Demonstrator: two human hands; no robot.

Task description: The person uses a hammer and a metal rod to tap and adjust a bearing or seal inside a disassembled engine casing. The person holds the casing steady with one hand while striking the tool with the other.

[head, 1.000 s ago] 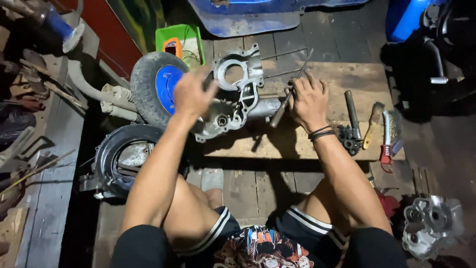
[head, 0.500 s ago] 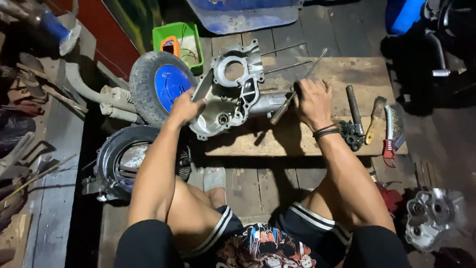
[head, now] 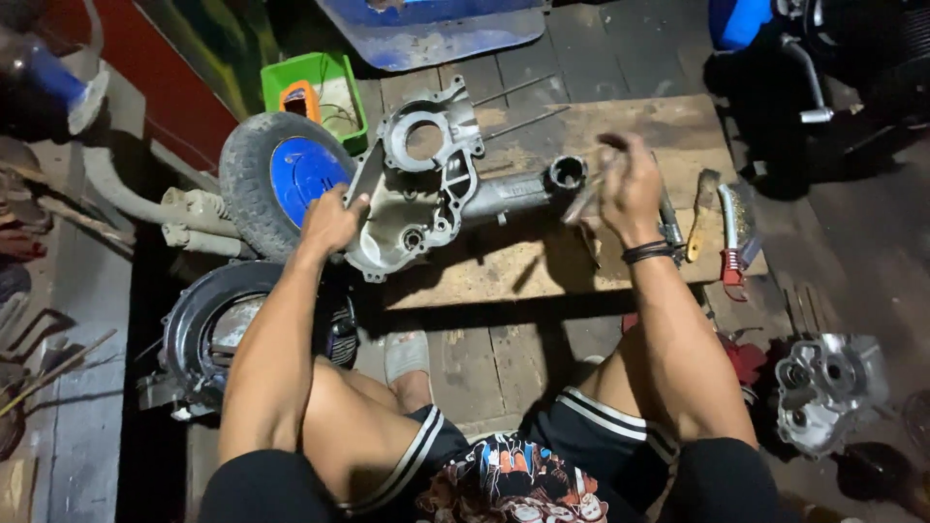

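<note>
A grey metal engine casing lies on a wooden board in front of me. Two long thin studs stick out from its far side. My left hand grips the casing's left edge. Beyond the casing's tubular right end, my right hand hovers above the board, blurred by motion. Its fingers are closed on a thin metal tool that is too blurred to make out. My knees are bent below the board.
A small tyre with a blue hub leans left of the casing, a green box behind it. A wire brush and a wooden-handled tool lie on the board's right end. A dark wheel is lower left, another casing lower right.
My left hand dropped from above the casing to grip its left edge. My right hand lifted off the casing's right end and moved right with the tool.
</note>
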